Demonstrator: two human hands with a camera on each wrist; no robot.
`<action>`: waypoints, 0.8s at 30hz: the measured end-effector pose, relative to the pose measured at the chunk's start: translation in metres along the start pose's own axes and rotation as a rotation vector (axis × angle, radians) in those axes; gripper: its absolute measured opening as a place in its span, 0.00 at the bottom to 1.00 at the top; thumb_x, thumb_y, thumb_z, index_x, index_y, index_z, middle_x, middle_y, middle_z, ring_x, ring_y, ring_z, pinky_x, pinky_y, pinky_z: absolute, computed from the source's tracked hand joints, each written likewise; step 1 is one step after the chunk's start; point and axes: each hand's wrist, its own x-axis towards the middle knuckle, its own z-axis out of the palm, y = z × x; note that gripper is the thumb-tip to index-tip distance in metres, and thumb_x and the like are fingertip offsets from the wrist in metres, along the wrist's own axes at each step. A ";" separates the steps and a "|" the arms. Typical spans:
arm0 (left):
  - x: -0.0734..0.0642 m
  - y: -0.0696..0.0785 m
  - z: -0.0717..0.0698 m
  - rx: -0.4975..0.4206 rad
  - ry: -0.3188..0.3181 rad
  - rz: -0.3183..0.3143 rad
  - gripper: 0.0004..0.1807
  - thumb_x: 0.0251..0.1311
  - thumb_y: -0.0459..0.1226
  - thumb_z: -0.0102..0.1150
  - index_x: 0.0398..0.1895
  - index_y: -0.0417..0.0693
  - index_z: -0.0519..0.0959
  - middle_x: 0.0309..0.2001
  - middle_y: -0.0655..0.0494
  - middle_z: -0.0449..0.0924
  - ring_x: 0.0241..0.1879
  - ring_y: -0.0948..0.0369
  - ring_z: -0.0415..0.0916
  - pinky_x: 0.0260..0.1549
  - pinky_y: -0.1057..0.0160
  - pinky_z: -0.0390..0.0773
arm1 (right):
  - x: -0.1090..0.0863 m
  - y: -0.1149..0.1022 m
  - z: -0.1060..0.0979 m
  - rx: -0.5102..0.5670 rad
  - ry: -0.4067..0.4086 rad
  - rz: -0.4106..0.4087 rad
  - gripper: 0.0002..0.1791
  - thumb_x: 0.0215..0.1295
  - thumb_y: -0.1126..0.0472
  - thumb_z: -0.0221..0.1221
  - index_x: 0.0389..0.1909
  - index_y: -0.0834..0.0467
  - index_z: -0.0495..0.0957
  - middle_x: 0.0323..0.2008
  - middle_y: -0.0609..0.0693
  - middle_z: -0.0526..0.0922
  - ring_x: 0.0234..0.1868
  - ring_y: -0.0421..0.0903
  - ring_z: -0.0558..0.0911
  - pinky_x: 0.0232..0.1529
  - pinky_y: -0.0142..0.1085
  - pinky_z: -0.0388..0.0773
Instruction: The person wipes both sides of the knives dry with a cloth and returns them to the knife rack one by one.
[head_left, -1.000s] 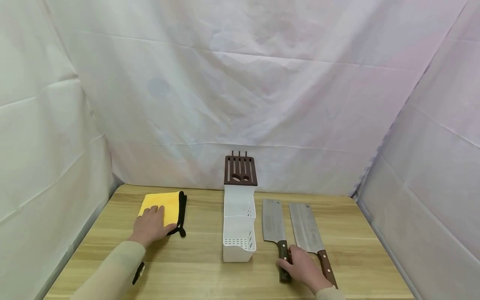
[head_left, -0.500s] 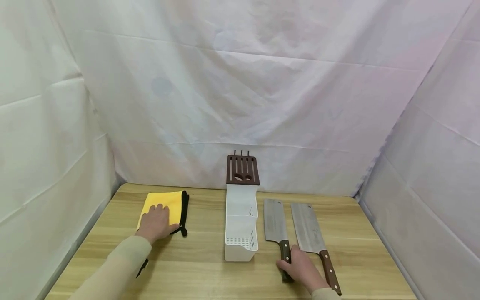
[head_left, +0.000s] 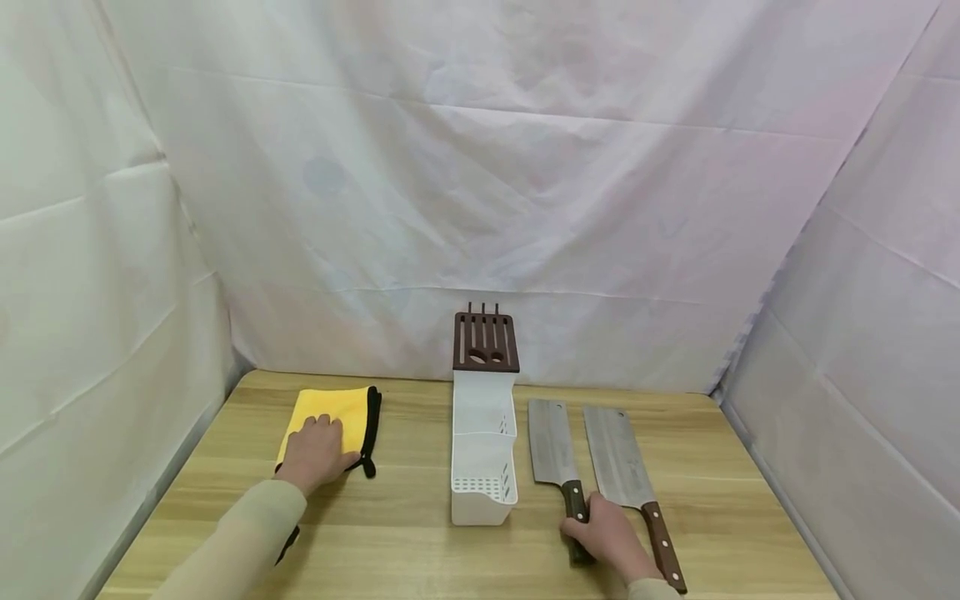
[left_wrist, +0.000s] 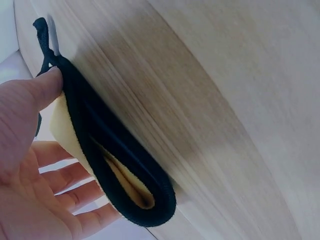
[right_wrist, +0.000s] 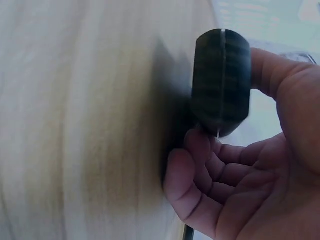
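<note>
In the head view, my left hand (head_left: 315, 454) rests on a folded yellow cloth (head_left: 352, 407) with a black border. Its fingers lie spread over the cloth; in the left wrist view the thumb touches the black edging (left_wrist: 150, 180) near a small loop. At the right, my right hand (head_left: 611, 533) grips the dark handle (head_left: 573, 500) of the nearer cleaver (head_left: 551, 442). The right wrist view shows that handle's butt end (right_wrist: 221, 80) between thumb and curled fingers. Just right of it lies a second cleaver (head_left: 618, 454) with a reddish-brown handle, untouched.
A white knife holder (head_left: 480, 508) with perforated compartments lies between the hands, its brown slotted top (head_left: 486, 342) towards the back. White sheets hang behind the wooden table (head_left: 412, 550) and along both sides.
The head view has shifted slightly. Both hands stay almost in place, the left on the cloth and the right at the dark cleaver handle. The cloth and second cleaver look unmoved.
</note>
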 end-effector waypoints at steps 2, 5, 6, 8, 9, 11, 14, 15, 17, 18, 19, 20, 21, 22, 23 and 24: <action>-0.001 0.001 0.001 0.001 0.008 0.002 0.31 0.60 0.52 0.72 0.45 0.29 0.79 0.41 0.35 0.77 0.41 0.40 0.76 0.36 0.39 0.83 | -0.001 0.000 -0.002 0.044 -0.003 0.015 0.15 0.53 0.55 0.66 0.26 0.60 0.71 0.22 0.51 0.73 0.22 0.46 0.73 0.22 0.36 0.69; -0.002 0.002 0.001 0.005 0.017 0.006 0.30 0.60 0.51 0.72 0.44 0.30 0.79 0.41 0.37 0.78 0.41 0.41 0.77 0.35 0.40 0.83 | -0.002 -0.002 -0.005 0.121 -0.018 0.046 0.14 0.54 0.54 0.65 0.25 0.60 0.74 0.22 0.51 0.75 0.22 0.45 0.73 0.22 0.36 0.70; -0.002 0.002 0.001 0.007 0.022 0.009 0.29 0.60 0.51 0.72 0.43 0.31 0.79 0.40 0.37 0.78 0.40 0.42 0.77 0.35 0.40 0.83 | -0.002 -0.003 -0.005 0.142 -0.022 0.057 0.14 0.54 0.54 0.65 0.25 0.60 0.75 0.22 0.51 0.75 0.23 0.45 0.73 0.23 0.36 0.70; -0.003 0.002 0.002 0.012 0.032 0.017 0.28 0.60 0.51 0.72 0.43 0.32 0.79 0.40 0.38 0.78 0.39 0.43 0.77 0.33 0.41 0.83 | -0.003 -0.005 -0.006 0.204 -0.032 0.077 0.13 0.55 0.54 0.64 0.26 0.61 0.77 0.23 0.50 0.77 0.24 0.45 0.74 0.24 0.36 0.71; -0.003 0.003 0.002 0.013 0.035 0.021 0.27 0.60 0.51 0.72 0.43 0.33 0.80 0.39 0.39 0.78 0.39 0.44 0.77 0.33 0.42 0.83 | -0.003 -0.007 -0.007 0.236 -0.032 0.084 0.12 0.56 0.55 0.63 0.27 0.61 0.78 0.24 0.50 0.78 0.26 0.45 0.75 0.26 0.36 0.72; -0.003 0.003 0.003 0.016 0.049 0.032 0.26 0.60 0.50 0.73 0.42 0.34 0.80 0.39 0.40 0.79 0.38 0.45 0.77 0.31 0.43 0.83 | -0.005 -0.011 -0.008 0.295 -0.020 0.093 0.11 0.56 0.56 0.63 0.27 0.62 0.79 0.26 0.50 0.79 0.28 0.45 0.75 0.28 0.36 0.73; -0.005 0.005 0.005 0.020 0.078 0.043 0.25 0.59 0.49 0.73 0.42 0.35 0.80 0.38 0.40 0.80 0.38 0.45 0.78 0.29 0.43 0.83 | -0.005 -0.016 -0.006 0.374 0.033 0.083 0.09 0.56 0.59 0.62 0.27 0.62 0.79 0.25 0.49 0.78 0.28 0.45 0.74 0.28 0.36 0.73; -0.006 0.005 0.005 0.024 0.085 0.045 0.25 0.59 0.49 0.73 0.42 0.35 0.81 0.38 0.40 0.80 0.38 0.45 0.78 0.29 0.43 0.84 | -0.004 -0.017 -0.005 0.383 0.056 0.082 0.08 0.55 0.59 0.62 0.26 0.61 0.78 0.24 0.49 0.77 0.28 0.45 0.73 0.27 0.36 0.72; -0.006 0.005 0.007 0.030 0.102 0.049 0.25 0.59 0.49 0.73 0.44 0.35 0.81 0.39 0.40 0.81 0.39 0.44 0.79 0.29 0.42 0.84 | -0.002 -0.018 -0.002 0.403 0.103 0.085 0.08 0.54 0.60 0.62 0.25 0.61 0.78 0.22 0.48 0.75 0.26 0.45 0.72 0.26 0.35 0.71; -0.007 0.006 0.007 0.033 0.105 0.050 0.25 0.60 0.49 0.73 0.45 0.35 0.82 0.40 0.40 0.82 0.39 0.44 0.80 0.29 0.42 0.84 | -0.001 -0.017 0.000 0.413 0.125 0.084 0.08 0.54 0.60 0.63 0.25 0.61 0.78 0.21 0.48 0.75 0.26 0.44 0.72 0.25 0.35 0.70; -0.007 0.006 0.008 0.035 0.105 0.049 0.25 0.60 0.49 0.73 0.46 0.35 0.82 0.40 0.40 0.82 0.39 0.44 0.80 0.30 0.42 0.84 | 0.000 -0.017 0.001 0.427 0.139 0.094 0.07 0.54 0.61 0.63 0.25 0.61 0.79 0.20 0.48 0.76 0.25 0.44 0.73 0.24 0.35 0.71; -0.007 0.006 0.009 0.035 0.106 0.050 0.25 0.60 0.49 0.73 0.46 0.35 0.82 0.41 0.40 0.82 0.39 0.45 0.80 0.30 0.42 0.84 | 0.001 -0.017 0.002 0.451 0.150 0.105 0.07 0.54 0.61 0.62 0.25 0.62 0.79 0.19 0.48 0.77 0.24 0.44 0.74 0.23 0.35 0.72; -0.008 0.006 0.009 0.035 0.107 0.049 0.25 0.61 0.49 0.72 0.46 0.36 0.82 0.41 0.40 0.83 0.39 0.45 0.80 0.30 0.42 0.84 | 0.001 -0.017 0.003 0.484 0.157 0.116 0.06 0.54 0.62 0.62 0.25 0.62 0.79 0.19 0.48 0.78 0.23 0.44 0.76 0.23 0.34 0.73; -0.008 0.007 0.010 0.029 0.109 0.046 0.24 0.61 0.49 0.72 0.45 0.36 0.82 0.40 0.40 0.83 0.38 0.45 0.80 0.30 0.42 0.84 | 0.002 -0.018 0.003 0.523 0.158 0.124 0.06 0.54 0.63 0.62 0.27 0.64 0.80 0.19 0.49 0.80 0.23 0.44 0.78 0.22 0.34 0.75; -0.008 0.007 0.011 0.024 0.113 0.042 0.22 0.61 0.48 0.72 0.43 0.37 0.82 0.39 0.41 0.83 0.37 0.46 0.79 0.29 0.43 0.84 | 0.002 -0.018 0.004 0.560 0.158 0.129 0.06 0.54 0.65 0.61 0.28 0.65 0.80 0.19 0.50 0.82 0.22 0.44 0.80 0.22 0.34 0.76; -0.008 0.008 0.012 0.017 0.120 0.039 0.21 0.61 0.47 0.73 0.41 0.38 0.82 0.37 0.42 0.83 0.36 0.46 0.79 0.28 0.43 0.83 | 0.003 -0.019 0.004 0.597 0.156 0.131 0.06 0.55 0.66 0.61 0.30 0.66 0.79 0.19 0.52 0.84 0.22 0.44 0.82 0.21 0.34 0.78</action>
